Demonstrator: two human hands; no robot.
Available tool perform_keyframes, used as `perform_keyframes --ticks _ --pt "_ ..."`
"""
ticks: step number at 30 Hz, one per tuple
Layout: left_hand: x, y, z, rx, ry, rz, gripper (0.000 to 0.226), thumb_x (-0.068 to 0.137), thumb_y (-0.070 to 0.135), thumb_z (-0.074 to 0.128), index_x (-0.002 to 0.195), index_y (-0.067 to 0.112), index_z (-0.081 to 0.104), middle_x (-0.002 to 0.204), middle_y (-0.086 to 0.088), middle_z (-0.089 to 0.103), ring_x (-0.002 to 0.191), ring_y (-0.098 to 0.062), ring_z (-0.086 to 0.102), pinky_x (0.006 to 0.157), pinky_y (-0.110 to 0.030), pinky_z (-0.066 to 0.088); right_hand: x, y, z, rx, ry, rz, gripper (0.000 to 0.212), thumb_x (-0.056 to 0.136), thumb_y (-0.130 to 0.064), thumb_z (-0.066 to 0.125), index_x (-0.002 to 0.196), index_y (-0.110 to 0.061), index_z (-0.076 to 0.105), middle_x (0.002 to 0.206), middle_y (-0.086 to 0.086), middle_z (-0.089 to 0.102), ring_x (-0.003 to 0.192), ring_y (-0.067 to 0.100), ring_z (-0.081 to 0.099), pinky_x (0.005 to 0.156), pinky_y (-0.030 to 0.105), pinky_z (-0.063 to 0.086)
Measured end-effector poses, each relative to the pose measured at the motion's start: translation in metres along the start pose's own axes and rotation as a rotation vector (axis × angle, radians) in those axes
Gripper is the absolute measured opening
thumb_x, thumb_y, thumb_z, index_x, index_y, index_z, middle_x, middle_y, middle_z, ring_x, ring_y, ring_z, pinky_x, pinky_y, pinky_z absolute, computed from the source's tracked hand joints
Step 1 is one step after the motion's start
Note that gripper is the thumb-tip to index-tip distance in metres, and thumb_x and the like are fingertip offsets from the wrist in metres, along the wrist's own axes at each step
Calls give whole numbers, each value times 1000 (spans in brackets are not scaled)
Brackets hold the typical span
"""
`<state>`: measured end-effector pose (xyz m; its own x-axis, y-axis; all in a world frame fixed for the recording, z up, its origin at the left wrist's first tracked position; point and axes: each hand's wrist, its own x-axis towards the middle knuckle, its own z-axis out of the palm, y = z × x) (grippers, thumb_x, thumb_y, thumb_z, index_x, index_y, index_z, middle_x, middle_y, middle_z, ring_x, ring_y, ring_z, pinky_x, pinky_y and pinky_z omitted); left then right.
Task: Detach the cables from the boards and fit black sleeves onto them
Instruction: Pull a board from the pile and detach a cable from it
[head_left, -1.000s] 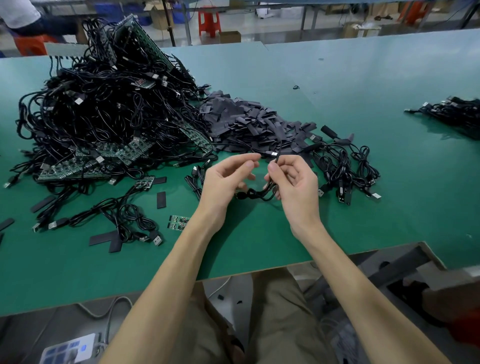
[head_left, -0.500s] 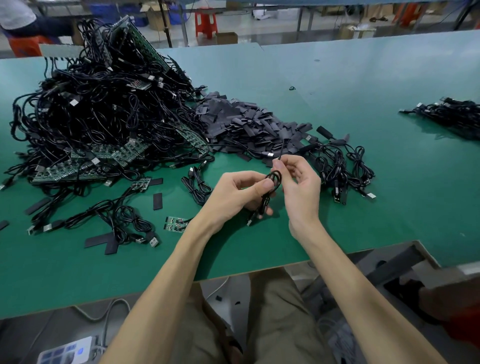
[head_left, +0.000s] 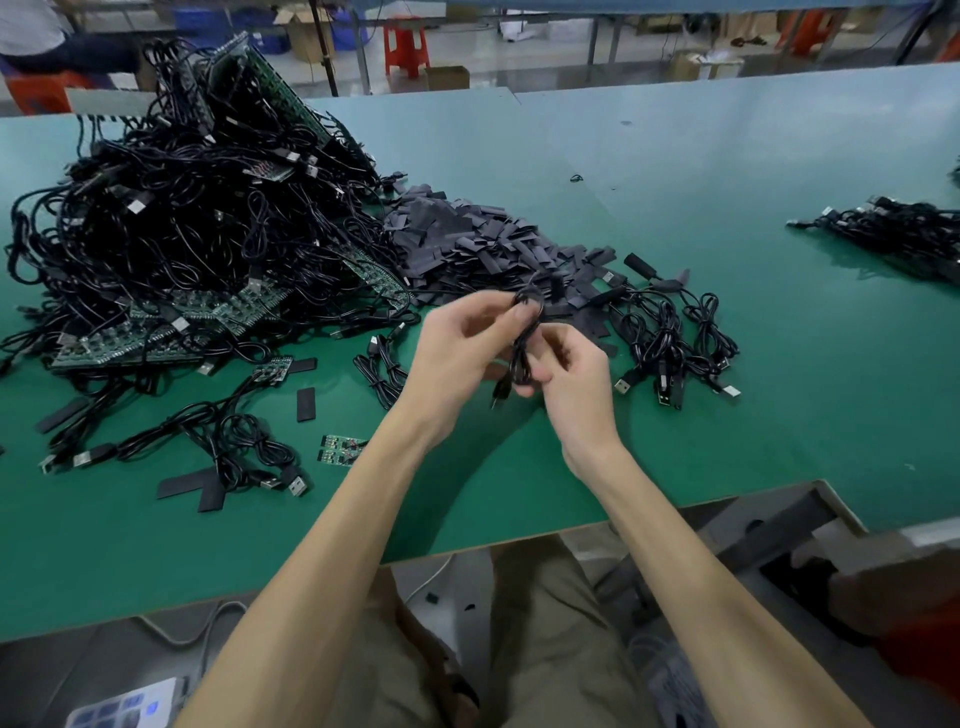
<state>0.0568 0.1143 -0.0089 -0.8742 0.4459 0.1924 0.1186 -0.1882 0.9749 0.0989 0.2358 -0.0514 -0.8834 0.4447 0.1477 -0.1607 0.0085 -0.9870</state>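
— Best way to handle this cable (head_left: 524, 338)?
— Hold the loops tight, free one end only, then take a sleeve from the sleeve pile (head_left: 483, 249), upper middle of the frame.
— Grips now?
— Left hand (head_left: 467, 353) pinching the top of the loop; right hand (head_left: 566, 374) curled round the lower part.
— And the look of it?
— Thin, black, folded into several loops, mid-frame over the green table (head_left: 727, 389), plug (head_left: 497, 401) poking out below.
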Motion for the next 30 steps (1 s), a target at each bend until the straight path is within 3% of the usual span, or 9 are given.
perform_keyframes --ticks 3,7,10,12,15,17,21,25,30 --pt "19 25 20 42 54 16 12 96 16 72 97 4 71 74 -4 73 63 -21 70 52 -31 58 2 1 6 -130 -79 30 15 96 -4 67 109 -9 70 91 -1 75 77 4 64 73 25 53" --pt "52 43 53 204 -21 31 10 94 21 74 92 11 75 73 -1 75 60 -13 67 59 -30 60 2 -1 9 -322 -191 21 18 91 -3 71 106 -8 61 73 -9 57 51 -2 49 56 13 37" --pt "69 31 76 373 -37 -45 16 93 23 76 94 7 77 82 -10 77 68 -22 73 69 -40 64 0 -6 7 -484 -202 62 7 92 0 62 99 0 62 78 11 65 60 7 59 69 29 50" --pt "74 15 88 414 -69 -157 18 94 18 75 97 0 75 84 -12 76 68 -24 76 64 -37 64 -3 -9 5 -339 -215 137 21 100 1 47 112 11 61 92 26 68 90 36 63 82 40 50" --pt "82 2 99 491 -155 -390 33 91 13 78 112 -8 65 98 -22 72 70 -30 76 66 -41 65 -1 -11 3 49 -149 256 25 107 3 32 120 5 52 84 14 60 88 30 52 86 35 45" --pt "86 0 101 656 -223 -436 43 90 19 79 118 -6 59 101 -23 70 72 -31 76 67 -44 65 -1 -8 2 7 -218 241 19 104 4 47 121 3 54 93 15 59 90 28 54 89 36 47" --pt "79 -6 100 824 -237 -374 33 94 26 75 93 1 54 79 -20 72 53 -27 73 56 -37 63 -4 -4 1 -475 -289 13 36 96 -21 73 127 -9 59 100 12 73 99 29 67 100 44 48" --pt "74 -10 96 742 -249 -387 32 97 23 72 93 -7 62 77 -20 74 56 -27 74 62 -42 65 -6 -7 5 -526 -289 -15 41 95 -26 74 130 -12 57 100 8 74 100 25 67 102 40 46" --pt "70 -7 93 496 -367 -397 23 98 8 67 105 -14 68 87 -24 76 80 -30 78 82 -43 64 -5 -8 5 -572 -297 63 33 97 -19 70 128 -13 60 106 6 73 103 23 67 100 37 47"
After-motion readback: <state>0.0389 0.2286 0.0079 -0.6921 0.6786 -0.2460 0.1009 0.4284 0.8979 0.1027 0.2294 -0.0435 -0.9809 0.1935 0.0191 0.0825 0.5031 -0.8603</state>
